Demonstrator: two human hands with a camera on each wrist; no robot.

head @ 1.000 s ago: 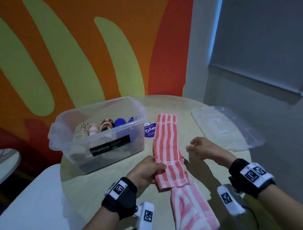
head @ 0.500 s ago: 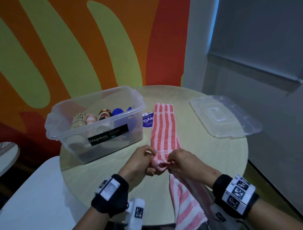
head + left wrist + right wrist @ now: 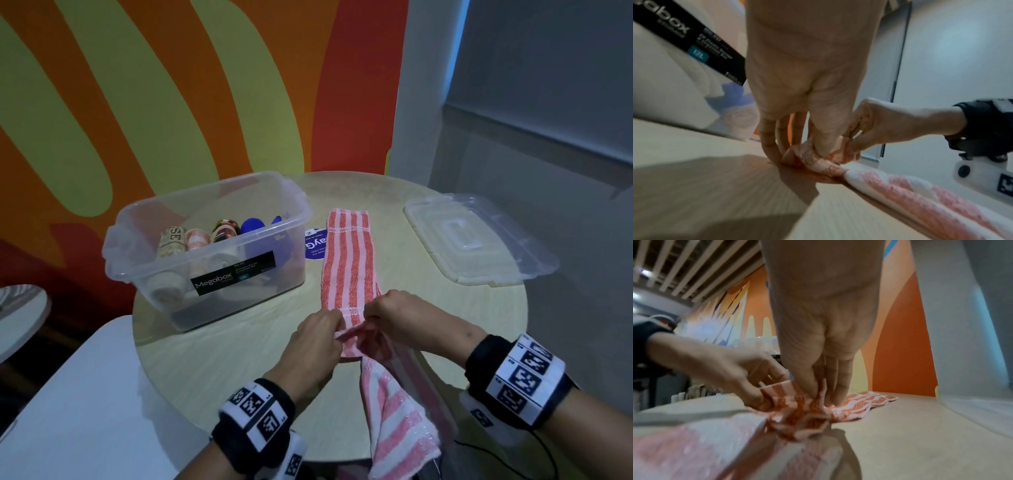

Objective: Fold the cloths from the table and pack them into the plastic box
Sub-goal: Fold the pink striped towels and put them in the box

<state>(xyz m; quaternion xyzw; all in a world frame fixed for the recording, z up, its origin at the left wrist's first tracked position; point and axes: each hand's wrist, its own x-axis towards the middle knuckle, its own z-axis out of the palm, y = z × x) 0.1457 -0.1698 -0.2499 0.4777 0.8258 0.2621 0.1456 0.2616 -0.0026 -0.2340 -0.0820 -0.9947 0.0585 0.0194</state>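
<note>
cloth: our striped cloth [image 3: 349,263] lies mid-surface, its tail hanging over the near edge.
grip: left hand [image 3: 317,346] and right hand [image 3: 404,322] each pinch the bunched fold.
advice: we should roll evenly, edges aligned.
box: plastic box [image 3: 212,246] waits at left.

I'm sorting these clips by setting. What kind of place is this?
Probably a shared lounge or break area, not a home: a bold orange, red and green wall mural, a small round table bearing a blue printed sticker, and a slatted ceiling in the right wrist view.
</note>
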